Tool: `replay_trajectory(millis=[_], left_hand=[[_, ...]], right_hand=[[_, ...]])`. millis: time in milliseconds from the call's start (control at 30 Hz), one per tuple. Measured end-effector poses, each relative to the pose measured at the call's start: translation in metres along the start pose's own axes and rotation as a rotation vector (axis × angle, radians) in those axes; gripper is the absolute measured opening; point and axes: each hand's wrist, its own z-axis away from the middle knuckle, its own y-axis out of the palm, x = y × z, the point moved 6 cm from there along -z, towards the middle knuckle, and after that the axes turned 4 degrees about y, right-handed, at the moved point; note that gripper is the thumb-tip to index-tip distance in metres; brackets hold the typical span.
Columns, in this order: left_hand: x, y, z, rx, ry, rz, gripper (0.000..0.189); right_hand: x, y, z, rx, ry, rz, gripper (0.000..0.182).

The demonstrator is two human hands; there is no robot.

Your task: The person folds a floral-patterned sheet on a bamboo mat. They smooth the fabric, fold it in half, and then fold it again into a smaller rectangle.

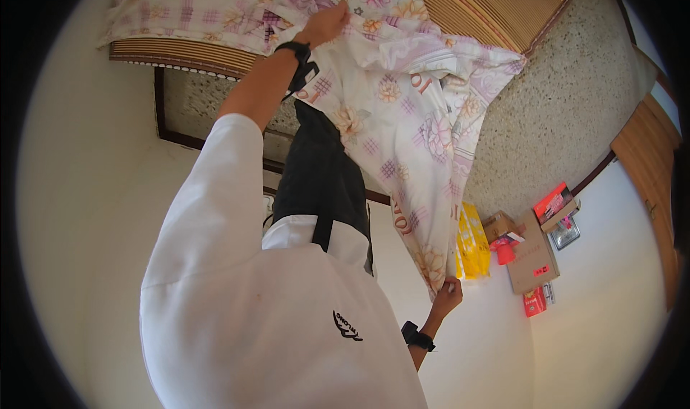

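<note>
A large bed sheet (388,123), white with pink and orange flowers and purple checks, stretches from the bamboo mat (474,4) down to my right side. My right hand (450,293) pinches its lower end, which is raised and drawn to a narrow point. At the top, my left arm reaches out over the mat, and my left hand (328,25) grips a bunched part of the same cloth. The fingertips of that hand are partly hidden. Folds run through the middle, and one corner hangs past the mat's edge on the right.
Speckled floor (539,101) lies right of the mat. Near the wall stand a yellow bag (473,242), a flat cardboard box (531,258), a smaller carton (501,225) and a red box (554,204). A wooden door (647,155) is at the far right.
</note>
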Motion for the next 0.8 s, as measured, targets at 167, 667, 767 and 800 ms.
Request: replay_trajectory(millis=[167,667,767,800], left_hand=[[-0.066,-0.025,0.055,0.081,0.220,0.036,0.032],[-0.244,-0.134,0.160,0.216,0.548,-0.005,0.035],[-0.251,-0.159,0.165,0.254,0.549,-0.056,0.029],[-0.252,-0.168,0.168,0.246,0.573,-0.050,0.030]], right_hand=[[-0.006,0.035,-0.026,-0.089,-0.098,0.155,0.013],[0.451,0.130,-0.028,0.226,-1.178,0.084,0.057],[0.452,0.148,-0.034,0.350,-1.073,0.143,0.037],[0.444,0.155,-0.039,0.405,-1.002,0.154,0.032]])
